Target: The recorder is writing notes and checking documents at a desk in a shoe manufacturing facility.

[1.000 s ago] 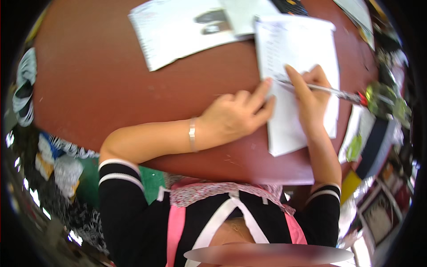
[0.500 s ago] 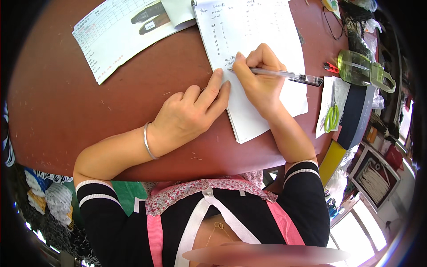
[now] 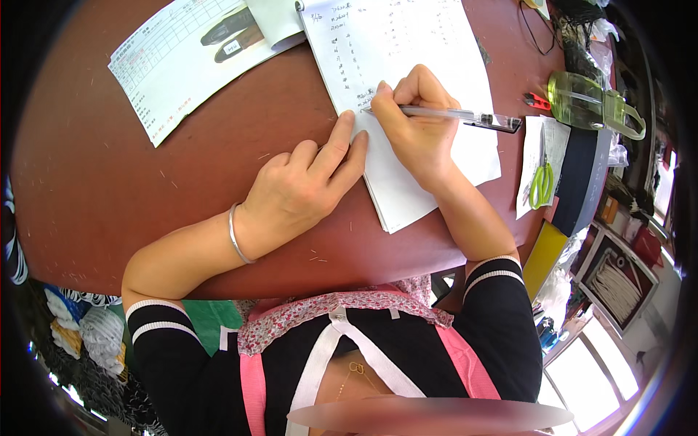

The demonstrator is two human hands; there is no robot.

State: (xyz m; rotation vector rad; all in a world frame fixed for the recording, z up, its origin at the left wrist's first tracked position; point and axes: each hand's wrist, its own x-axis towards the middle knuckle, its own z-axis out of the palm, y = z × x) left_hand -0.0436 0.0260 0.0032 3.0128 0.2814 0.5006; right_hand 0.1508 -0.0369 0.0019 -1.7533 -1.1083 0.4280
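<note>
A pen (image 3: 465, 115) with a clear barrel and black end is gripped in my right hand (image 3: 424, 131). Its tip meets a white notepad (image 3: 407, 192), close to the left edge, just under rows of handwriting. The side of that hand rests on the paper. My left hand (image 3: 294, 182), a silver bangle at its wrist, lies on the brown table with fingers stretched out. Its index and middle fingertips touch the pad's left edge. Up and to the left lies a printed sheet (image 3: 163, 76) with a grid and a picture of two dark shoes.
Right of the pad lie green-handled scissors (image 3: 542, 185) on a paper slip, a small red tool (image 3: 536, 101) and a green clear bottle (image 3: 582, 100) on its side. A dark blue box (image 3: 582, 178) stands by the right edge. The brown table (image 3: 218, 145) has a curved front edge.
The pad, printed sheet and both hands appear slightly further left as the view shifts. The pen tip stays at about the same written line.
</note>
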